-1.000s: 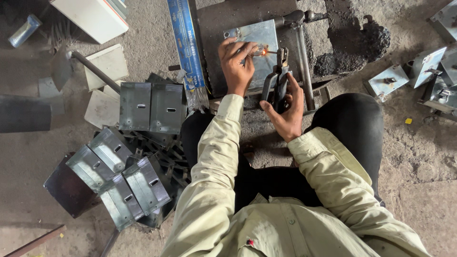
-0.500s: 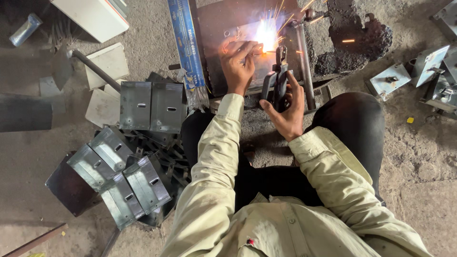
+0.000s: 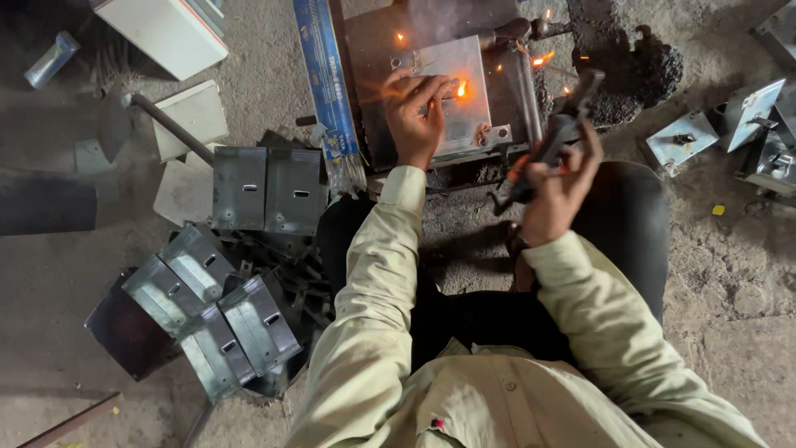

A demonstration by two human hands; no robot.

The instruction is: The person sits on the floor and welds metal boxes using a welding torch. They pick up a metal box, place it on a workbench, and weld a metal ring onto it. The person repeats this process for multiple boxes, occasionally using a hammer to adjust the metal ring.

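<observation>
My left hand (image 3: 417, 119) rests on a small galvanised metal box (image 3: 456, 93) lying on a dark steel plate (image 3: 375, 50) on the ground, fingers pressing it down beside a glowing orange spot. Sparks float above the plate. My right hand (image 3: 557, 184) is lifted off to the right of the box and grips a dark welding electrode holder (image 3: 554, 137) with orange handles, its tip pointing up and away. A grey metal rod (image 3: 524, 83) lies along the box's right side.
A pile of galvanised metal boxes (image 3: 211, 299) lies at my left, two more (image 3: 265, 189) closer to the plate. A blue packet of rods (image 3: 325, 79) lies left of the plate. More metal parts (image 3: 730, 133) sit at right. A white block (image 3: 162, 33) is at top left.
The bright arc flash of half a second ago is gone, leaving a glow and drifting sparks. My right hand has pulled the electrode holder away to the right. The left hand stayed on the box.
</observation>
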